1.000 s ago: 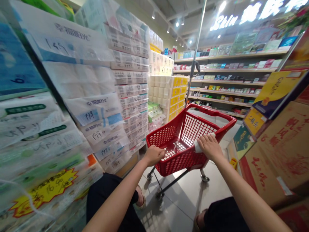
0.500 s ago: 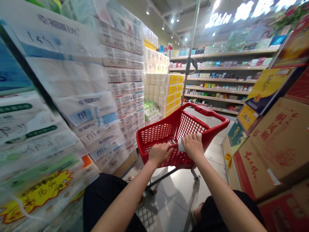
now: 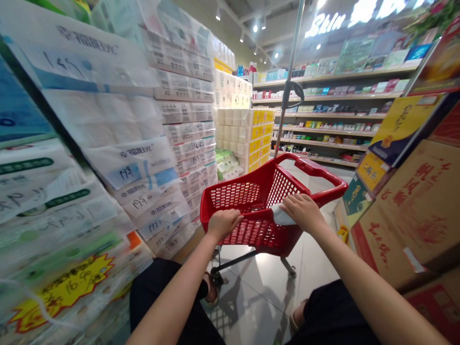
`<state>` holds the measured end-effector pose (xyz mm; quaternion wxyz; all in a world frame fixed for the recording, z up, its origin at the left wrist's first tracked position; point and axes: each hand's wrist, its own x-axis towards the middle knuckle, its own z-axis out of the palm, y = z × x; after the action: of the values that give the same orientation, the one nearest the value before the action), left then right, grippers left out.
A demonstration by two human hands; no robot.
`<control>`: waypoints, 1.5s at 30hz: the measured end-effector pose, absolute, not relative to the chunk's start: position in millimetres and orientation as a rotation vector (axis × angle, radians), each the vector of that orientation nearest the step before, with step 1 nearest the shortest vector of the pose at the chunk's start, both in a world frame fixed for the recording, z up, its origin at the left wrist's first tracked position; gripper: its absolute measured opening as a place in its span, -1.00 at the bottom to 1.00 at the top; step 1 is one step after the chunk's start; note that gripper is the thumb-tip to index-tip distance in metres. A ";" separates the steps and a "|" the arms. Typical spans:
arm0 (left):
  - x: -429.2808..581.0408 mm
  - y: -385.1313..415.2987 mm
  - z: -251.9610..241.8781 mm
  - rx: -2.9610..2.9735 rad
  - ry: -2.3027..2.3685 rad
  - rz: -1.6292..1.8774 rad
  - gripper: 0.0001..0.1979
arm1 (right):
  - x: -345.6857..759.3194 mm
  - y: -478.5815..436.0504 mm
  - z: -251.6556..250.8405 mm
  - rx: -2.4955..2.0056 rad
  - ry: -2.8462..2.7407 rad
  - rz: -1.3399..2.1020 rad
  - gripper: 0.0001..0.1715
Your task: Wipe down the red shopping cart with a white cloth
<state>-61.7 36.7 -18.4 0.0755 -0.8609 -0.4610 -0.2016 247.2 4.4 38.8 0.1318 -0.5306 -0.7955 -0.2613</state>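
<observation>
A red plastic shopping cart [image 3: 251,230] on a grey wheeled frame stands side-on in front of me. Its handle end is at the right, and its basket holds nothing that I can make out. My left hand [image 3: 223,224] is closed over the near rim toward the left end. Farther right on the same rim, my right hand [image 3: 301,210] presses a white cloth [image 3: 283,215] over the red plastic, fingers bent on it. Whether the cloth is paper or fabric I cannot tell.
Tall stacks of wrapped tissue packs [image 3: 136,163] line the left side. On the right, cardboard boxes [image 3: 420,206] are piled up. A metal pole [image 3: 290,72] rises behind the cart, with stocked shelves [image 3: 330,100] beyond. My legs straddle the tiled floor [image 3: 258,287].
My right hand has slid right along the rim with the white cloth. My left hand has shifted left. The cart's handle end appears slightly farther right.
</observation>
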 end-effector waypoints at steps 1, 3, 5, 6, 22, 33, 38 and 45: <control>-59.4 36.6 -18.7 -2.583 -1.388 -0.611 -0.53 | 258.1 3.5 41.2 -1.544 -2.304 -0.768 -0.57; -53.4 36.1 -19.4 -2.582 -1.398 -0.621 -0.53 | 277.9 1.8 43.8 -1.557 -2.257 -0.794 -0.59; -46.1 35.3 -20.4 -2.578 -1.409 -0.633 -0.53 | 290.8 0.5 43.0 -1.579 -2.182 -0.821 -0.61; -42.4 34.9 -21.0 -2.575 -1.415 -0.640 -0.53 | 293.5 0.1 41.4 -1.597 -2.137 -0.833 -0.61; -7.7 24.8 -14.1 -2.578 -1.645 -1.088 -0.58 | 129.2 -2.8 -32.3 -1.411 -2.180 -0.571 -0.62; -10.3 27.4 -8.8 -2.620 -1.706 -1.091 -0.57 | 225.0 -6.6 -10.8 -1.457 -2.154 -0.662 -0.49; 4.2 23.6 -10.8 -2.656 -1.665 -1.179 -0.56 | 229.3 -13.1 -14.7 -1.599 -1.984 -0.681 -0.51; 23.1 23.0 -16.7 -2.662 -1.479 -1.396 -0.63 | 159.8 -23.2 -41.1 -1.450 -2.069 -0.563 -0.38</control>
<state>23.1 23.0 -16.7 -0.1040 -0.7903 -0.4392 -0.4144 159.8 -23.2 -41.1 0.2730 -0.5390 -0.7689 -0.2092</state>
